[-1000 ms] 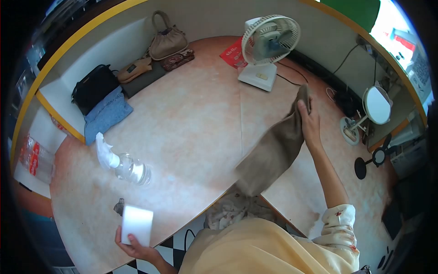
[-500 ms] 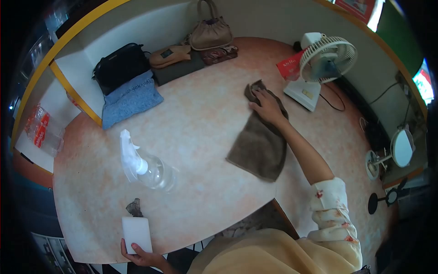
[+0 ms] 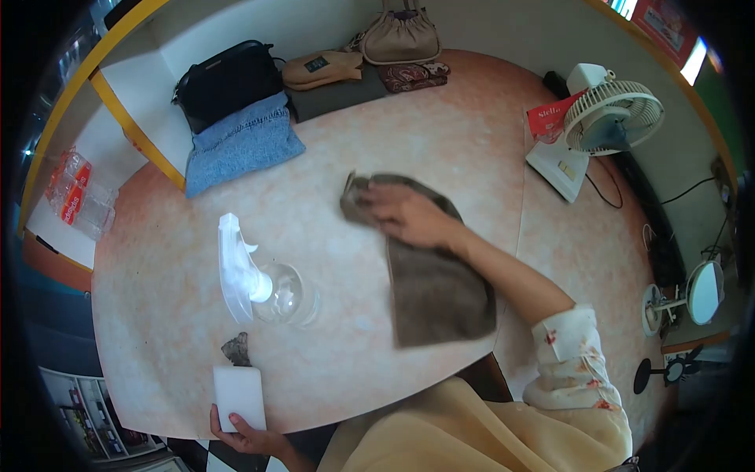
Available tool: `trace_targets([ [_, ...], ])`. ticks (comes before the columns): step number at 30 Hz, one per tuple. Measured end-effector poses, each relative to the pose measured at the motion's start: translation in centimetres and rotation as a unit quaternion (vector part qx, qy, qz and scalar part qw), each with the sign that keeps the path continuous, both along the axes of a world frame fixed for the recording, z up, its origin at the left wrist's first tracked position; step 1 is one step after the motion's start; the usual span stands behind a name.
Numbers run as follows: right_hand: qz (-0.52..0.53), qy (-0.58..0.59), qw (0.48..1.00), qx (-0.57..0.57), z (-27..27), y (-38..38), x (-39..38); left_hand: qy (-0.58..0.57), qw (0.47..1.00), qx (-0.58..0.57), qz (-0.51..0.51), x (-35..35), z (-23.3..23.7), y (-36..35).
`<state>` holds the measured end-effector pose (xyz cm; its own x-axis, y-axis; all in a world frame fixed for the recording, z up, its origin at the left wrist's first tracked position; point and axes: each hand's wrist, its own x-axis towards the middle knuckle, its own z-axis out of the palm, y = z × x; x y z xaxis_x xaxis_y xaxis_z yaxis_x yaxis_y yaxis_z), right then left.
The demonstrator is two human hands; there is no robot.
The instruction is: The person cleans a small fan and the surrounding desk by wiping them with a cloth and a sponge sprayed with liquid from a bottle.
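Observation:
My right hand (image 3: 409,212) presses a brown cloth (image 3: 440,295) against the pinkish tabletop (image 3: 346,377), fingers blurred over the cloth's bunched upper end. The rest of the cloth spreads down toward the table's front edge. At the lower left, my left hand (image 3: 245,434) grips a white rectangular block (image 3: 240,397) at the front edge, thumb on its face. A small grey scrap (image 3: 236,349) lies just above the block. Between the two hands stands a clear spray bottle (image 3: 285,294) with a white trigger head.
A black bag (image 3: 228,85), folded denim (image 3: 245,143), a tan pouch (image 3: 322,71) and a beige handbag (image 3: 403,38) line the back. On the right are a white fan (image 3: 613,118), a red packet (image 3: 549,119) and a round mirror (image 3: 704,293). Plastic bottles (image 3: 80,197) are far left.
My right hand has moved left and toward me across the table, dragging the cloth's upper end along. My left hand still holds the white block. The whole view has shifted slightly.

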<state>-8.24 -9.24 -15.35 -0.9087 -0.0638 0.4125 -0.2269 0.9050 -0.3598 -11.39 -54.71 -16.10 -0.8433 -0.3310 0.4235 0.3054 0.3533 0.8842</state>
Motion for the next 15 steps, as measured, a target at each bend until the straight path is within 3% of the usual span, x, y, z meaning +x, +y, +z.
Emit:
trace_targets([
  [6, 0.090, -0.054, 0.990, -0.097, 1.3, -15.5, 10.4, 0.040, 0.998, 0.024, -0.045, -0.2, -0.3, -0.2],
  [8, 0.151, -0.047, 0.971, -0.179, 0.7, -20.8, 13.3, 0.057, 0.997, 0.003, -0.044, -0.1, -0.1, -0.5],
  [11, 0.147, -0.119, 0.888, -0.418, 1.9, -24.6, 17.6, 0.080, 0.995, 0.028, -0.052, -0.2, 0.0, -0.1],
  [13, 0.088, -0.178, 0.784, -0.587, 2.3, -25.3, 20.8, 0.068, 0.996, 0.020, -0.048, -1.4, -1.3, -1.4],
  [14, 0.059, -0.152, 0.778, -0.607, 2.8, -24.7, 22.6, 0.068, 0.997, 0.015, -0.042, -1.4, -1.2, -1.4],
  [15, 0.008, -0.113, 0.737, -0.667, 3.8, -23.9, 24.7, 0.062, 0.997, 0.004, -0.038, -1.0, -0.6, -1.1],
])
